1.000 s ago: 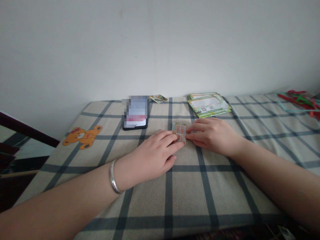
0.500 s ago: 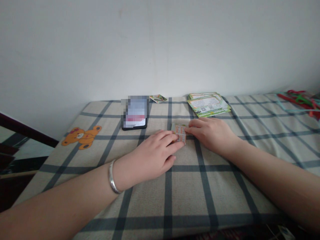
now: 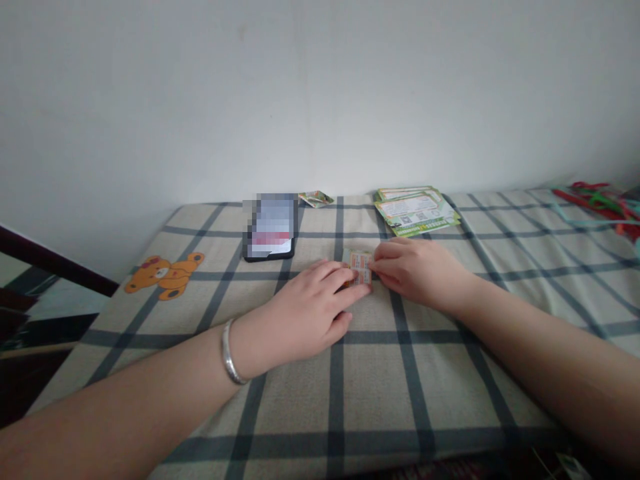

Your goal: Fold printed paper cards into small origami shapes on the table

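Observation:
A small card printed in orange and white (image 3: 361,260) lies on the checked tablecloth (image 3: 370,380). My left hand (image 3: 313,310), with a silver bangle at its wrist, rests on the card from the left, its fingers stretched out over the lower part. At the card's right edge is my right hand (image 3: 417,270), thumb and fingertips pinched together on that edge. The exact grip of the right fingertips is partly hidden by the fingers.
Behind the hands lie a black phone (image 3: 275,227), partly blurred, a small shiny packet (image 3: 317,199) and a stack of green-and-white cards (image 3: 420,212). An orange bear figure (image 3: 163,275) is at left. Red and green strips (image 3: 597,200) lie at far right. A wall (image 3: 320,100) stands behind.
The right fingers have drawn closer together at the card's right edge and shifted slightly down. My left hand stays on the card almost unmoved.

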A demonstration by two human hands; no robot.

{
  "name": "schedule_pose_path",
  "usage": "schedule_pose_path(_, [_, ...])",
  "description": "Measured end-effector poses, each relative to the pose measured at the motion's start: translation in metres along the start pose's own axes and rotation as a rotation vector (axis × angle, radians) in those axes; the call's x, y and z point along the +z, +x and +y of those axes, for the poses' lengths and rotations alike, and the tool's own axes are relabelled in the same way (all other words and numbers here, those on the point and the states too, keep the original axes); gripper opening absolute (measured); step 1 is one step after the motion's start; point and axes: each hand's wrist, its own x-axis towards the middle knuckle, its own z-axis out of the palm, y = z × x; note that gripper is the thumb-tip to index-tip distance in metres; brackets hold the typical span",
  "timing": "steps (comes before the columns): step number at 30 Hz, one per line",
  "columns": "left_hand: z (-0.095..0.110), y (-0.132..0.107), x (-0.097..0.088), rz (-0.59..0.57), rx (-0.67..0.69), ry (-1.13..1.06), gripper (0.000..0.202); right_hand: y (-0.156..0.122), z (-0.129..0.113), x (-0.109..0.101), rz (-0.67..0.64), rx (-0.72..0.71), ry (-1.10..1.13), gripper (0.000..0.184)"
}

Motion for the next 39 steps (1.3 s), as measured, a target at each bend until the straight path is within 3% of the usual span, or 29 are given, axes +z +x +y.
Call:
schedule_pose_path(9, [-0.002, -0.001, 0.002, -0.028, 0.013, 0.046, 0.040, -0.010, -0.003, -0.004, -0.002, -0.172, 0.123, 0.017])
schedule_pose_path(25, [-0.016, -0.008, -0.001, -0.042, 0.055, -0.037, 0.044, -0.009, -0.003, -0.005, 0.001, -0.286, 0.172, 0.015])
schedule_pose_path(31, [-0.026, -0.010, -0.004, -0.021, 0.021, -0.130, 0.031, -0.007, -0.004, 0.003, 0.062, -0.240, 0.216, 0.015])
schedule_pose_path(39, [-0.026, -0.008, -0.007, 0.010, -0.015, -0.099, 0.020, 0.000, -0.004, 0.009, 0.121, -0.056, 0.064, 0.021])
